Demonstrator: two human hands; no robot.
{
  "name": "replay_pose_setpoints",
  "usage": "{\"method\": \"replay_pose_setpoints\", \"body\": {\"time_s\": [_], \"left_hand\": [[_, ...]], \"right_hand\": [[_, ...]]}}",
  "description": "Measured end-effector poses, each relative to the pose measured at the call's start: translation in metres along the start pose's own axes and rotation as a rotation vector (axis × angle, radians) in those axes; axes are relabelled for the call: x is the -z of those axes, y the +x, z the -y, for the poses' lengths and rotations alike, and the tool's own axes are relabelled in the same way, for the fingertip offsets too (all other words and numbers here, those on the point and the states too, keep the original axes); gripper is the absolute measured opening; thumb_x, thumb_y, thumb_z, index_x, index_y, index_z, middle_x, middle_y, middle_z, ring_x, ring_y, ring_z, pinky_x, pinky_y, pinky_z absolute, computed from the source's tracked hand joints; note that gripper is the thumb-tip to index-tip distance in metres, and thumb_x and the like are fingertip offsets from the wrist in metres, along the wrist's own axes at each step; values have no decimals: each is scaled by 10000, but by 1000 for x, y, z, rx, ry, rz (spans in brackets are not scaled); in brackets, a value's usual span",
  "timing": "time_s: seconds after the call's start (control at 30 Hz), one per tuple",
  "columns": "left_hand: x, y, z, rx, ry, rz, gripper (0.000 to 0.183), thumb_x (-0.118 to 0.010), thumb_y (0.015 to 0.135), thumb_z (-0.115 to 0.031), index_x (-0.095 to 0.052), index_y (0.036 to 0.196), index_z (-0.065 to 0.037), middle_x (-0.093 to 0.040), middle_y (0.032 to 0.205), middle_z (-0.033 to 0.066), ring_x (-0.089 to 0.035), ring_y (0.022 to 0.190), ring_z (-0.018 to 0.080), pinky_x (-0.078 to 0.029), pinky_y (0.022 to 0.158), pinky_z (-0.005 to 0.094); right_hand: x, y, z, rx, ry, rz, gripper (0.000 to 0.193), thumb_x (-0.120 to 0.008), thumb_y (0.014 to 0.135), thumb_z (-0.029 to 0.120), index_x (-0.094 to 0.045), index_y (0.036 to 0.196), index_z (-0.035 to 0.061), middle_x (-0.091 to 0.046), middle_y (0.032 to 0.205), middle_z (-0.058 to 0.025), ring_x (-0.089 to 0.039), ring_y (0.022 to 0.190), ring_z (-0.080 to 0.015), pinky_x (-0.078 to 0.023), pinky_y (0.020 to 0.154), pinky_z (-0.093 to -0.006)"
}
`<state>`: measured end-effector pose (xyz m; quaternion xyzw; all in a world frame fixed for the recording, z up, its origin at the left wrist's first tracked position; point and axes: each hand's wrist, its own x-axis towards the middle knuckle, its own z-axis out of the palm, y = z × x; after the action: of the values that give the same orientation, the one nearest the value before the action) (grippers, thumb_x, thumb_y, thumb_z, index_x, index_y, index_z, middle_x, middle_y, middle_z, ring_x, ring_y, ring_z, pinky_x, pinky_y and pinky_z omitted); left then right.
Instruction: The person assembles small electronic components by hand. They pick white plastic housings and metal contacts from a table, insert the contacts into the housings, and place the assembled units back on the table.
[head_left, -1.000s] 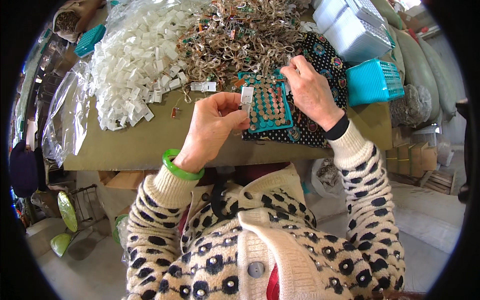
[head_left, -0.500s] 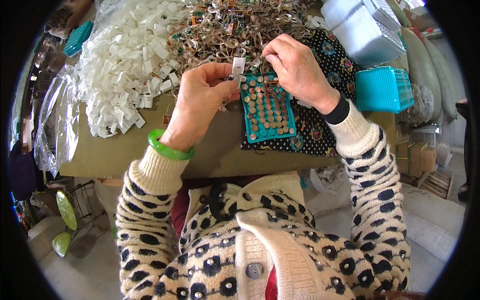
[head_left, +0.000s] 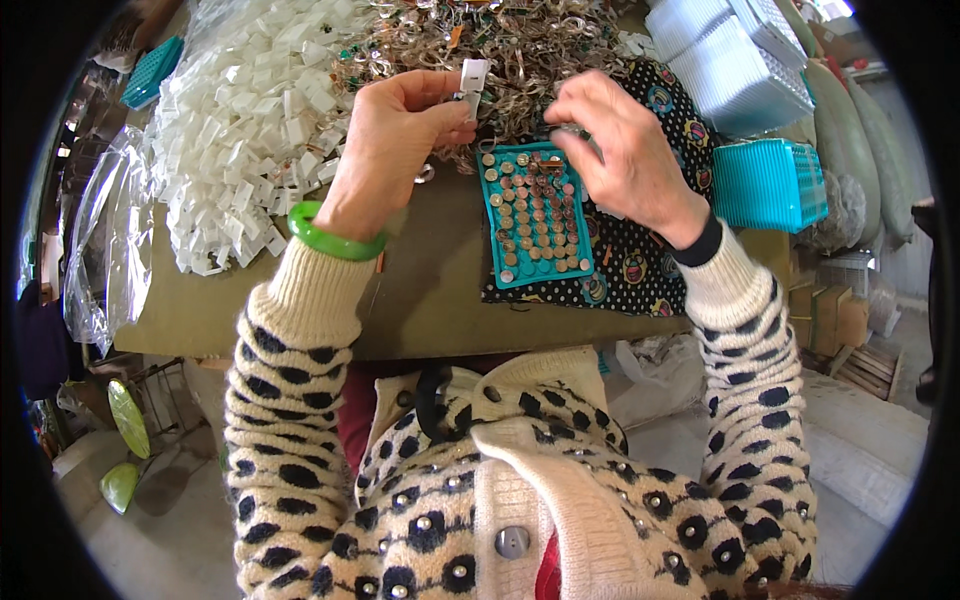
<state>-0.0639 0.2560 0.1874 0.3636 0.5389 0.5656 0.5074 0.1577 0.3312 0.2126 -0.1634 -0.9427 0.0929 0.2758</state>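
My left hand (head_left: 392, 140), with a green bangle at its wrist, pinches a small white plastic case (head_left: 475, 75) between thumb and fingers. The case stands upright, and its lower part is partly covered by the fingertips. My right hand (head_left: 635, 150) hovers above the right edge of a teal tray (head_left: 543, 284), its fingers curled and slightly blurred. Whatever lies between these fingertips is too small to make out. Rows of small round metal button cells (head_left: 523, 228) sit in the tray. Just beyond the hands lies a heap of tangled clear cords (head_left: 510, 45).
Loose white cases (head_left: 250, 120) form a large pile at the left, beside a clear plastic bag (head_left: 105, 230). Stacked pale trays (head_left: 735, 70) and stacked teal trays (head_left: 768, 183) stand at the right. A black patterned cloth (head_left: 640, 275) lies under the tray.
My left hand has moved away from me with the white case, off the tray's corner. My right hand has shifted a little to the right, and its fingers have changed position.
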Motion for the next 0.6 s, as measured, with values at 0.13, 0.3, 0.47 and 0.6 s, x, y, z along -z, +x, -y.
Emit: {"method": "replay_pose_setpoints", "body": {"time_s": [0.13,0.3,0.47,0.6], "left_hand": [[8,-24,-7,6,-51,-30,308,-658,876,-13,-610,1163,92,-693,967,157,-698,814,203,-598,746,304],[14,-58,-25,-42,-173,-82,305,-650,877,-9,-602,1157,102,-688,951,162,-693,794,211,-602,724,320],[16,-105,-32,42,-345,-7,268,-626,895,11,-602,1151,86,-686,1033,188,-701,831,233,-618,736,361],[6,-135,-7,175,-432,47,250,-641,885,29,-614,1130,66,-696,1013,156,-707,826,224,-610,750,340]], "right_hand": [[-4,-19,9,-7,-73,145,135,-667,743,-14,-556,819,-4,-509,900,-113,-577,864,-276,-517,766,-362],[-12,-21,0,9,-88,147,73,-583,765,-56,-545,803,-7,-501,881,-115,-582,827,-272,-520,724,-345],[-9,-7,-8,-9,-157,34,60,-548,793,-49,-549,835,-7,-516,892,-115,-597,810,-267,-521,698,-348],[-9,-10,0,-37,-201,-101,77,-635,824,29,-574,862,1,-546,940,-108,-617,840,-257,-518,687,-340]]}}
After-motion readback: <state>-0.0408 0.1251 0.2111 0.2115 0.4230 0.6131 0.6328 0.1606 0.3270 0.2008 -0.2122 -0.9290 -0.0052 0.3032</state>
